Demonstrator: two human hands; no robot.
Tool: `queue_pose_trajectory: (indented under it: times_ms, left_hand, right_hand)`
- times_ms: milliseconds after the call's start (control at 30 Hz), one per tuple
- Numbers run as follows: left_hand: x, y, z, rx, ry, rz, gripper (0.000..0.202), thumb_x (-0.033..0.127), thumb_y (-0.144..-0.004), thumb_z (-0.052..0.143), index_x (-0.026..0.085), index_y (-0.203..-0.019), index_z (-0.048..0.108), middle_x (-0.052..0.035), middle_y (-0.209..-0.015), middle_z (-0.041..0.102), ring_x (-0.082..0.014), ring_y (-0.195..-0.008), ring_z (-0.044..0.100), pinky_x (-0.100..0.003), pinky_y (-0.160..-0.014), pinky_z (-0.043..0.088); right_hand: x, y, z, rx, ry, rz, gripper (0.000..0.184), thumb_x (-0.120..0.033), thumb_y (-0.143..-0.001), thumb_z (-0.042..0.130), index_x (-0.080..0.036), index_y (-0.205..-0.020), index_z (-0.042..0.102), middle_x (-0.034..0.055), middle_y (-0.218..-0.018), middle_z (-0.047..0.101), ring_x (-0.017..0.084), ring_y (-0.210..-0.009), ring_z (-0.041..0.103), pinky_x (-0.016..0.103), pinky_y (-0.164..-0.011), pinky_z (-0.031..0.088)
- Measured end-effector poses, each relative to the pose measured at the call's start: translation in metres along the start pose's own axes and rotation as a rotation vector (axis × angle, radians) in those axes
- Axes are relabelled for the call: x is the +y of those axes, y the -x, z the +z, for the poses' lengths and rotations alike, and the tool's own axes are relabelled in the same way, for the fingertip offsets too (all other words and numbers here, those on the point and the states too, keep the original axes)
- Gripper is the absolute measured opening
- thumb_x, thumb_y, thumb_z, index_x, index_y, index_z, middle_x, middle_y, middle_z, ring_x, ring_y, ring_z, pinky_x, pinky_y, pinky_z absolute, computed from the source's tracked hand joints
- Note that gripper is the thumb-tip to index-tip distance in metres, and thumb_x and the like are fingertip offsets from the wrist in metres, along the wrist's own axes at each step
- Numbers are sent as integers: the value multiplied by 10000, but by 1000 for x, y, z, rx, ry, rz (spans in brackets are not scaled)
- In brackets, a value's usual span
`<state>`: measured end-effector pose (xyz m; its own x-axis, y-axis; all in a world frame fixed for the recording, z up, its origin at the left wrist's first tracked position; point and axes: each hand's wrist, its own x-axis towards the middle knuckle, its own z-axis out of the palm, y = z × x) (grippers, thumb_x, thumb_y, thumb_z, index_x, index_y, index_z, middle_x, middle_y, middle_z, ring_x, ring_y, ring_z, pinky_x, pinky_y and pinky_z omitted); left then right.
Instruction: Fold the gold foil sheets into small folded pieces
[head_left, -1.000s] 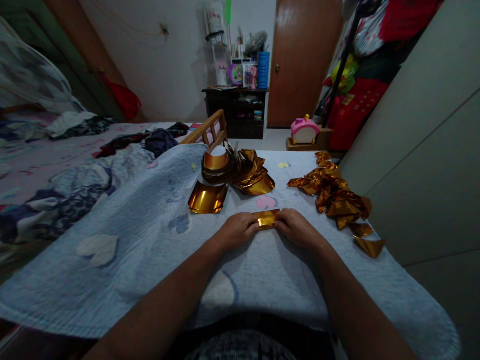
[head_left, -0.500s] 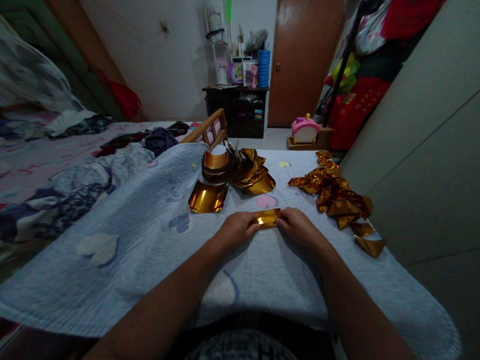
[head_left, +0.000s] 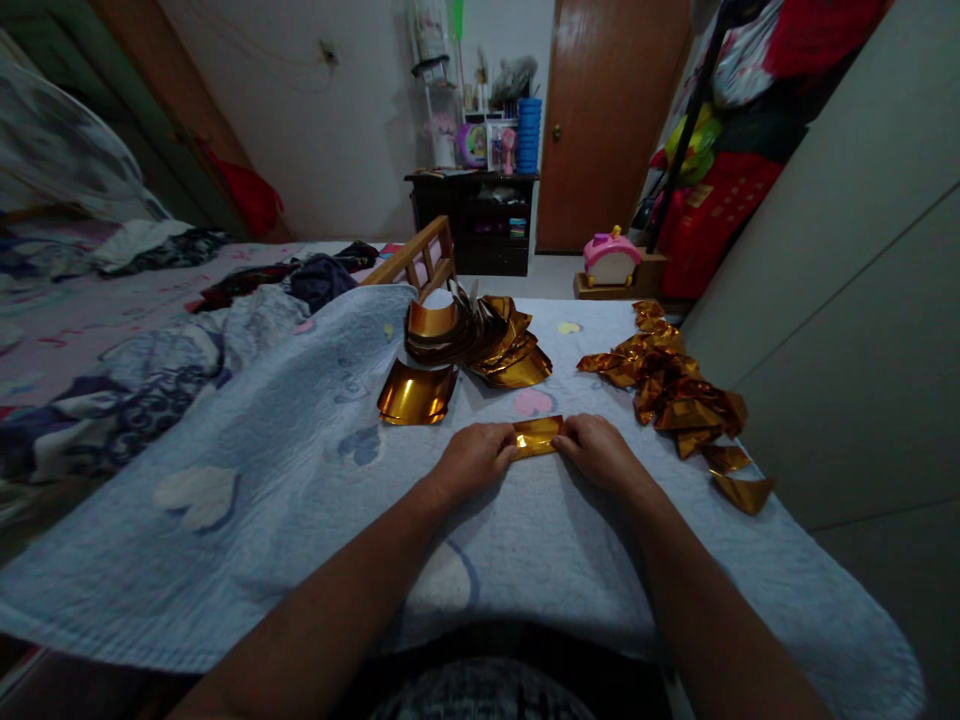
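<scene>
A strip of shiny gold foil paper point(head_left: 537, 437), folded narrow, is stretched between my two hands just over the quilt. My left hand point(head_left: 475, 459) is closed on its left end, thumb toward me. At the right end my right hand point(head_left: 598, 449) pinches it the same way. Beyond the left hand lie a few flat gold foil sheets point(head_left: 416, 392), slightly curled. Behind them a fanned stack of gold foil sheets point(head_left: 517, 370) spreads out. Over to the right is a heap of folded gold foil pieces point(head_left: 667, 385), trailing toward the edge.
A pale blue quilt point(head_left: 300, 560) with heart patterns covers the surface under my hands. To the left is a bed with bunched bedding point(head_left: 165, 350); a wooden rail point(head_left: 420, 252) stands behind the stack. A pale cabinet point(head_left: 847, 330) rises close on the right.
Almost nothing differs. Both hands stay on the foil strip in nearly the same place, with only a tiny shift of the fingers.
</scene>
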<state>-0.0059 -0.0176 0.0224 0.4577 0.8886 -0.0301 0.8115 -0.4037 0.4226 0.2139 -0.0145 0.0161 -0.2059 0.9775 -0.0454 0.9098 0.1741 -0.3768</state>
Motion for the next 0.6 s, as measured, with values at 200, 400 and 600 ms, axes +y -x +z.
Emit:
queue_pose_trajectory:
  times_ms: [200,400,600]
  left_hand:
    - [3,-1,1,9,-74,-42,246,301,-982,493,172,-984,702,-103,-962,758,-245,-897,693,-323,-786,477]
    - [1,-2,5,-5,-112,-41,229,326,-976,511,177,-975,686,-98,-960,753,-249,-889,691,-324,-767,476]
    - [0,-1,5,-2,-106,-30,203,322,-973,518,188,-992,669,-92,-976,751,-236,-897,687,-309,-759,472]
  right_hand:
    - [0,0,2,7,31,-3,160,-273,-918,611,-168,-860,718,114,-891,729,232,-847,618,313,-729,353]
    - [-4,2,-1,9,43,13,164,-276,-923,605,-166,-874,716,120,-917,732,241,-877,619,314,-745,355]
    - [-4,0,0,2,52,19,167,-285,-920,609,-165,-874,717,118,-909,732,235,-858,620,315,-721,344]
